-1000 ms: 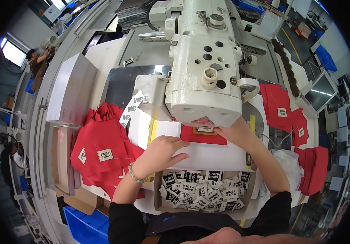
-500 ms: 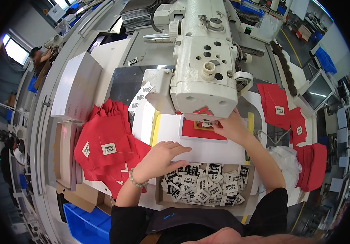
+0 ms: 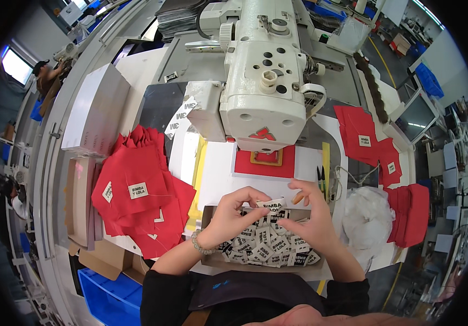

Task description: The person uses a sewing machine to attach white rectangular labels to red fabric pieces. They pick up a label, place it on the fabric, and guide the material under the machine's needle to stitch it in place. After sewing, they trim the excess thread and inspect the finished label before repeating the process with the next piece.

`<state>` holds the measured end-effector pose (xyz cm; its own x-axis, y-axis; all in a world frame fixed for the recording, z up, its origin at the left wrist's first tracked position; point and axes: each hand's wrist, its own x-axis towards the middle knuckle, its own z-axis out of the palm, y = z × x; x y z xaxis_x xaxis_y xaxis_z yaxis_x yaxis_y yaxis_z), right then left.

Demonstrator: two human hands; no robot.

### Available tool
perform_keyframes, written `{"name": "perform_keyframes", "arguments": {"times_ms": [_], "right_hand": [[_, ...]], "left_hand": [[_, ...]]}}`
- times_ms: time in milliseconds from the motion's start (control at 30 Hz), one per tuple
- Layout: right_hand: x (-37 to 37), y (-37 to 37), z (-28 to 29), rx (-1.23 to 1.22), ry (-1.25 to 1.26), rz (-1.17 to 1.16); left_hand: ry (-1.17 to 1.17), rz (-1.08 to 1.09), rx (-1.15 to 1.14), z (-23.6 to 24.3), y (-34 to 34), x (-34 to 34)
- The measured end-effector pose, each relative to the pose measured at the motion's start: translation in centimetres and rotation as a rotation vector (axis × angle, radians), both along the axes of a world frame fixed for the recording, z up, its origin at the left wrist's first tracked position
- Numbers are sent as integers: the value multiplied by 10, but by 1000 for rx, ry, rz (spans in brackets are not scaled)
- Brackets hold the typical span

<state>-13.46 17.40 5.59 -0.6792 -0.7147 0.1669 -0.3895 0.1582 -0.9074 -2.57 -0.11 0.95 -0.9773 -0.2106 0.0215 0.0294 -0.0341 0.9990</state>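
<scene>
Just above the box of labels, my left hand (image 3: 234,215) pinches a white fabric label (image 3: 272,206) with black print between thumb and fingers. Close to the label's right side is my right hand (image 3: 311,220), its fingers apart and nothing plainly in them. A tan wrap or band shows at one of its fingers. Below both hands lies the shallow cardboard box (image 3: 208,217) with many black and white labels. Beneath the white sewing machine head (image 3: 266,117), a small yellow frame (image 3: 266,163) rests on a red cloth piece (image 3: 245,167).
At left are a pile of red cloth pieces (image 3: 130,185) with labels and a tall white box (image 3: 97,111). To the right lie more red pieces (image 3: 353,127), a red stack (image 3: 409,217) and a clear plastic bag (image 3: 365,214). Dark-tipped tools (image 3: 321,180) lie near a yellow strip.
My right hand has drawn back from the yellow frame toward my left hand. The left hand now holds a label. A label showed in the frame before; red cloth shows there now.
</scene>
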Motion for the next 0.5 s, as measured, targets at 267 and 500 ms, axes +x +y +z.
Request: {"name": "perform_keyframes", "arguments": {"times_ms": [267, 500], "right_hand": [[21, 10, -41, -274, -49, 107], [28, 12, -45, -316, 315, 51]], "left_hand": [[316, 16, -422, 14, 4, 9], [432, 97, -634, 13, 3, 14]]}}
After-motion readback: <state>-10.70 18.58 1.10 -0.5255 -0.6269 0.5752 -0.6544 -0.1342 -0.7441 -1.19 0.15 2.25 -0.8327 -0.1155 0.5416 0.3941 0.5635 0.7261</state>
